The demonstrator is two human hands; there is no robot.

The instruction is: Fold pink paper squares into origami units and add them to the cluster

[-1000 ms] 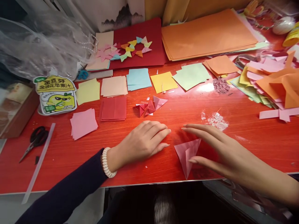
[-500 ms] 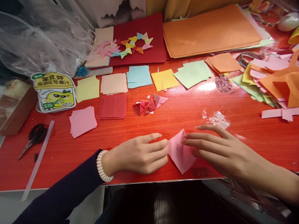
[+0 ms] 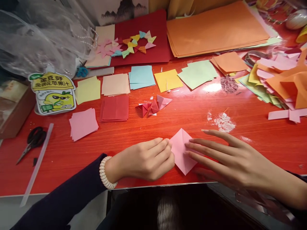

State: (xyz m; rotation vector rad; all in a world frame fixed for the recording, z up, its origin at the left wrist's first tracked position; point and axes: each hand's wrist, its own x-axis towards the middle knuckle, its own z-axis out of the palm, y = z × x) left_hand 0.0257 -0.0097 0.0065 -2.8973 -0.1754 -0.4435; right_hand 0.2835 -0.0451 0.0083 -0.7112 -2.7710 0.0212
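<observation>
Head view showed a thin, light, easily creased pink paper (image 3: 181, 152) on the table (image 3: 263, 134); left hand (image 3: 146, 159) apparently pinched its edge, right hand (image 3: 225, 156) pressed flat, fingers spread.

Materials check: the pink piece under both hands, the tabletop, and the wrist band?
Pink folded square: thin matte paper, likely origami stock; it holds sharp creases and lies flat. Tabletop: red wood-grain surface, glossy, probably laminate or lacquer; it shows grain lines and a bright glare patch. Wrist band on the left hand: pale coiled loops, seemingly plastic or beads.
</observation>
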